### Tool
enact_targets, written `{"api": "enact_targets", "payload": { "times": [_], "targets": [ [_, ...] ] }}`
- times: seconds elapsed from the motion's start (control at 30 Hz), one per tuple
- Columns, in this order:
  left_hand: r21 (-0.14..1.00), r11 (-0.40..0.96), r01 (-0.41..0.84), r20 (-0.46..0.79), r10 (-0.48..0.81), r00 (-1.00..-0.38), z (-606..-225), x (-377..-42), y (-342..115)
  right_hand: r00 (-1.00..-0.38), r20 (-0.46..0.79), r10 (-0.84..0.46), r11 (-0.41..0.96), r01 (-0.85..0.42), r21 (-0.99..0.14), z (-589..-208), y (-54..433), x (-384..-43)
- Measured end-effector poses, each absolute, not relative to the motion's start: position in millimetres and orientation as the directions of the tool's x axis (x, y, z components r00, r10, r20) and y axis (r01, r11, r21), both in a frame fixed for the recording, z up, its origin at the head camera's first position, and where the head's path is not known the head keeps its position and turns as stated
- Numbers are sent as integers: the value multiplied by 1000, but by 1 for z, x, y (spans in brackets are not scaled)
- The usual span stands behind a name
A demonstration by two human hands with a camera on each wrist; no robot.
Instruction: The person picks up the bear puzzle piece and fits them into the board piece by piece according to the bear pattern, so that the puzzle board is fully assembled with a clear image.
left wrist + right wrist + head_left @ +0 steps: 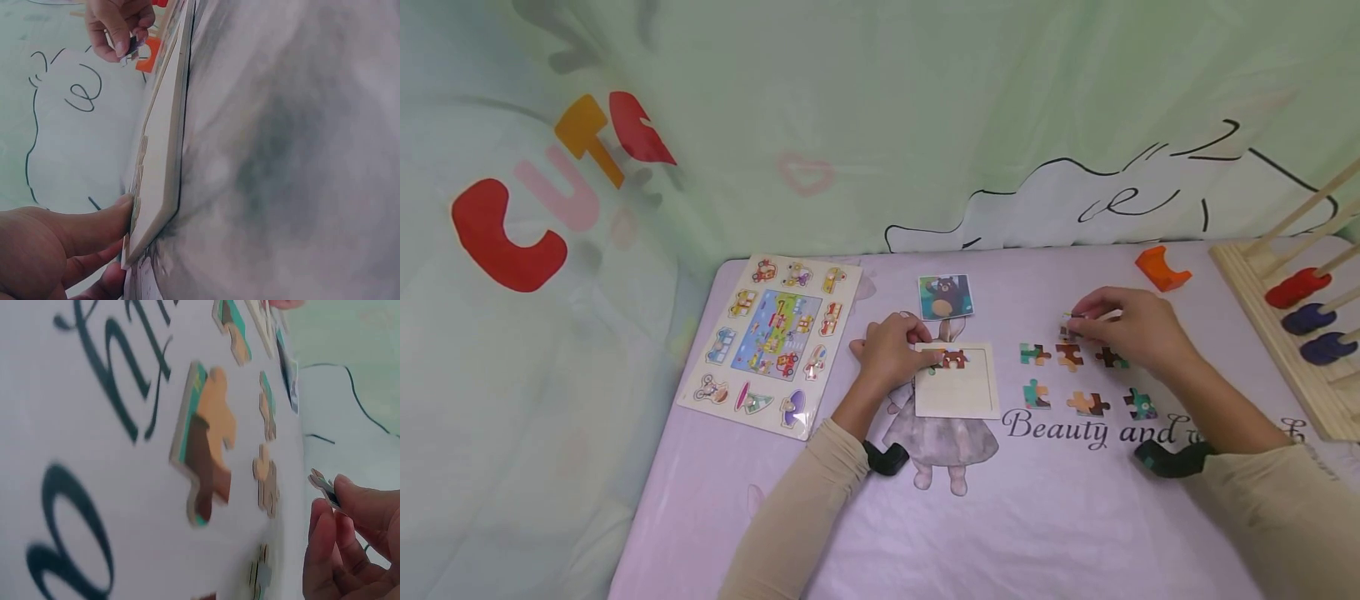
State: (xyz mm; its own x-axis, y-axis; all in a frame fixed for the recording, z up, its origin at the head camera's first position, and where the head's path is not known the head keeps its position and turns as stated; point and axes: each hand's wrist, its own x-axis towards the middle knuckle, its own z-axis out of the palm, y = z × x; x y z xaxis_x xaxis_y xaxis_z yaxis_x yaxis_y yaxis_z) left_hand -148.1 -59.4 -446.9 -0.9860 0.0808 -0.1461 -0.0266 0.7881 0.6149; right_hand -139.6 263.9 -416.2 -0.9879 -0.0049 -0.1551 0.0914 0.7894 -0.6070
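I get pale lilac on the cloth (1045, 525), printed with black script (1054, 427) and a figure in a grey skirt (951, 437). The tray (958, 396) is plain cream, its seated pieces (953, 359) mostly brown. The card (928, 312) carries a dark brown bear (953, 293) with a tan belly against green and blue. I read the loose pieces (1082, 403) as brown, tan and teal in patches. My head view gives me a cream pegboard (721, 410) with a blue picture (767, 333) among multicoloured vehicles (742, 303), an orange block (1161, 270), red and dark blue beads (1328, 349) on a pale wood abacus (1285, 342), beige sleeves (805, 508), and a light green curtain (865, 100) lettered in red, pink and mustard
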Motion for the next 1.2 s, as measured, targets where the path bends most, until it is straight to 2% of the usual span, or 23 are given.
{"api": "enact_targets", "payload": {
  "times": [0.67,1.2],
  "targets": [
    [604,796,-34,-155,76,-985,-447,-149,-59,-976,-181,-119,740,34,-672,-418,231,-134],
    [603,797,-21,-144,83,-986,-447,-147,-60,-957,-237,-165,710,51,-702,-418,204,-131]
  ]
}}
